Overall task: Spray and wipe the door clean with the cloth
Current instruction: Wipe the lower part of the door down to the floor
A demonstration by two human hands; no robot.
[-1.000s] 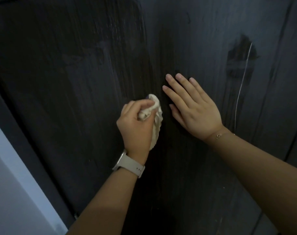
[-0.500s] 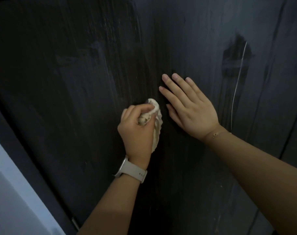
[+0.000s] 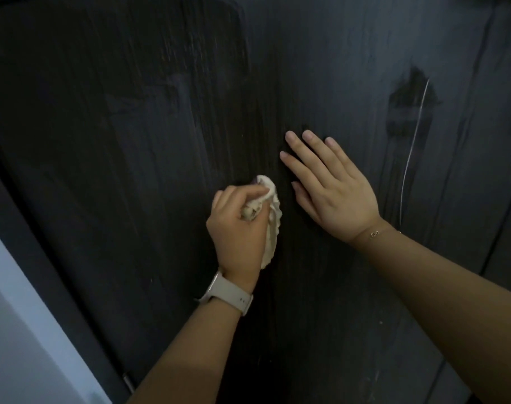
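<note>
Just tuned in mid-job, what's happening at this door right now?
A person is wiping a dark door. The left hand grips a bunched pale cloth and presses it against the panel. The right hand rests flat on the door beside it, fingers straight. Streaky smears show above the cloth, and a darker patch sits to the right. No spray bottle is in view.

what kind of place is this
Probably indoors in a home, close up at a doorway. A dark wood-grain door fills the view, with its dark frame and a pale wall at the left. The left hand grips a cream cloth; the right hand rests flat on the door.
</note>
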